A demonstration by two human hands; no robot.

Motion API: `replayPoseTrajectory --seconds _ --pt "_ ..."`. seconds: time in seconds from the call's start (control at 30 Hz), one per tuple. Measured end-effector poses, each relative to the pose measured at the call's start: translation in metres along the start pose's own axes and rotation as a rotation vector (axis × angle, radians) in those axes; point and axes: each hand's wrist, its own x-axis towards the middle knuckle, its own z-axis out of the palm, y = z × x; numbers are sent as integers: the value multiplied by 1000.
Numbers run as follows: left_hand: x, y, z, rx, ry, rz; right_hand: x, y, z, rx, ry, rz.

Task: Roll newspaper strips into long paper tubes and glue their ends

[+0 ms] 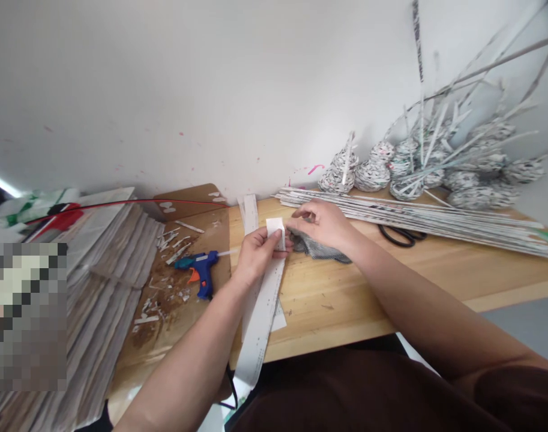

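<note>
My left hand (pixel 258 249) is closed on a long white paper strip (pixel 261 318), thumb in front, near the strip's upper end. From there the strip hangs down past the table's front edge. Close beside that upper end is my right hand (pixel 321 223), fingers bent and tips drawn together near the paper's right edge. Whatever those fingertips pinch is too small to make out. A grey cloth (pixel 316 247) lies crumpled on the table beneath my right hand. More white paper strips (pixel 250 210) lie flat behind and under the held one.
Left of my hands, a blue glue gun (pixel 204 270) rests on brown cardboard (pixel 165 354) among paper scraps. A tall newspaper stack (pixel 98 300) stands further left. Rolled paper sticks (pixel 391 213), black-handled scissors (pixel 402 237) and several woven paper gourd shapes (pixel 373 171) lie to the right.
</note>
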Motion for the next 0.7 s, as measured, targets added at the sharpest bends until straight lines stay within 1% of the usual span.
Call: replayPoseTrajectory --seconds 0.07,0.13,0.17,0.2,0.33,0.5,0.6,0.7 --pt "1 0 -2 -7 42 -2 0 6 -5 -245 -164 -35" --pt "2 -1 -3 -15 69 0 0 8 -2 -371 -329 -75" --pt "2 -1 -3 -21 74 2 0 8 1 -398 -364 -81" --pt "3 -2 -3 -27 74 4 1 7 4 -414 -367 -75" --pt "3 -2 -2 -44 56 10 3 -2 13 -456 -228 31" --pt "0 2 0 -56 43 0 3 -7 8 -399 -30 88" --pt "-1 3 0 -62 44 13 4 -6 6 -312 -4 102" --pt "-1 2 -1 -63 44 14 5 -2 9 -245 -54 76"
